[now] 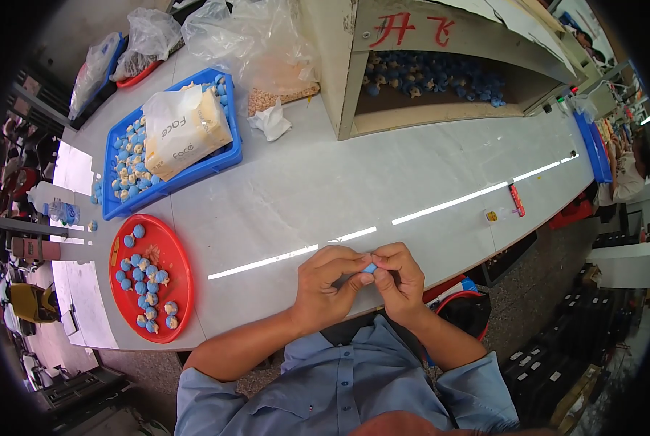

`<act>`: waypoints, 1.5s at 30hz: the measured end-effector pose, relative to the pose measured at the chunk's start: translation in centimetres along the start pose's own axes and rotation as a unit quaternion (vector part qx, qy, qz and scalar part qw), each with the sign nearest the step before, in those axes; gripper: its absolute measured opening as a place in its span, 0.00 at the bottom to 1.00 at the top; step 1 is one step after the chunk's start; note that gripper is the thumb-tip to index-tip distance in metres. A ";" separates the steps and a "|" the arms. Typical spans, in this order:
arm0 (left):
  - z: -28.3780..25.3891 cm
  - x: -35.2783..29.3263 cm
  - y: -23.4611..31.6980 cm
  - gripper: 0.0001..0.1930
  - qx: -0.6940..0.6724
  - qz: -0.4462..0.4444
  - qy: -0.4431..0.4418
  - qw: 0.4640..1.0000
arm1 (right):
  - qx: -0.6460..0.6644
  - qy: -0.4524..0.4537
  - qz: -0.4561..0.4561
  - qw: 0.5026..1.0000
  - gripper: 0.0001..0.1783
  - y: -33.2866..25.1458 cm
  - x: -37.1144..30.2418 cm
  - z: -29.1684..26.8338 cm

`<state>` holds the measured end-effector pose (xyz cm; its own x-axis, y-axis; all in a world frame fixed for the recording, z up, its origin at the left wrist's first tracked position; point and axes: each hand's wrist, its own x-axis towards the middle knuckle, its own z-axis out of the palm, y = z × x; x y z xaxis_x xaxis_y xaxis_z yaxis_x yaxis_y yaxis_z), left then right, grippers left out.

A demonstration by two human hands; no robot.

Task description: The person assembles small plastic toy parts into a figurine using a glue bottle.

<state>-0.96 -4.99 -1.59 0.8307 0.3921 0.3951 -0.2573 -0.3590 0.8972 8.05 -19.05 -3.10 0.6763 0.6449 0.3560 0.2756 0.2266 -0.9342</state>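
Close together at the table's near edge, my two hands pinch one small blue piece (370, 268). My left hand (326, 282) has its thumb and fingertips on the piece's left side. From the right, the thumb and bent fingers of my right hand (401, 279) press on it. Fingers cover most of the piece, so its full shape is hidden. To the left stands a round red plate (185, 276), where several small blue-and-cream balls (141, 274) lie loose, mostly toward its middle and lower part.
A blue tray (194, 179) at the left holds many similar pieces under a tissue pack (187, 134). Behind are a clear plastic bag (256, 43) and crumpled tissue (270, 121). An open-fronted cabinet (337, 80) contains more blue pieces. A small jar (491, 216) and red stick (517, 200) lie right.
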 end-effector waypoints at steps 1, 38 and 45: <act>0.0 0.0 -0.1 0.10 -0.002 -0.001 0.000 1.000 | 0.000 0.000 0.000 1.000 0.04 0.0 0.0 0.0; -0.6 0.5 -1.1 0.09 -0.180 -0.183 -0.013 0.966 | 0.022 0.025 0.064 0.997 0.04 0.0 1.5 0.9; -1.1 1.2 -0.7 0.09 -0.231 -0.246 -0.021 0.941 | 0.010 0.021 0.107 0.994 0.03 0.4 1.8 1.1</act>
<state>-0.35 -3.40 -1.55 0.9218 0.3768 -0.0908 -0.0145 0.2675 0.9634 8.65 -16.99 -2.83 0.7457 0.6491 0.1503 0.1091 0.1036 -0.9886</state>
